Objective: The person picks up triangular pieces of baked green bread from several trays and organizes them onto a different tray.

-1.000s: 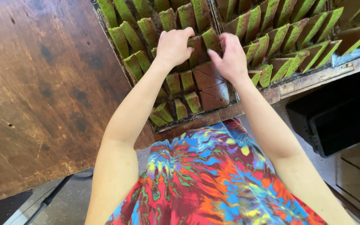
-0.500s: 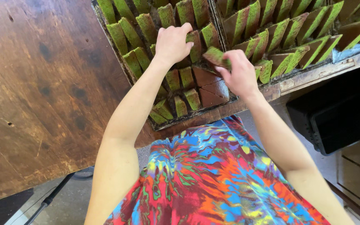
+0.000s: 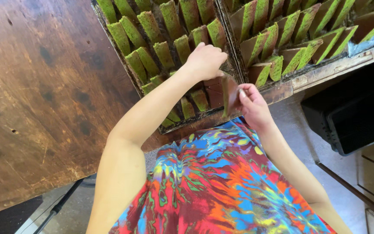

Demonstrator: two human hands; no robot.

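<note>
Right hand (image 3: 251, 105) pinches a brown slab (image 3: 229, 94) lifted off the tray (image 3: 204, 119); left hand (image 3: 205, 60), at its 11 o'clock, rests curled on slabs (image 3: 161, 47). Pick-out step; careful pinch needed.

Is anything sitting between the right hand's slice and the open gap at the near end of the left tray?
Only the left hand, resting over that gap in the tray. The right hand holds the brown slice just beside it.

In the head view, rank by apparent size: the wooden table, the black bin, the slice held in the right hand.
1. Wooden table, largest by far.
2. Black bin, cut off at the frame edge.
3. Slice in the right hand, smallest, though nearest the camera.
</note>
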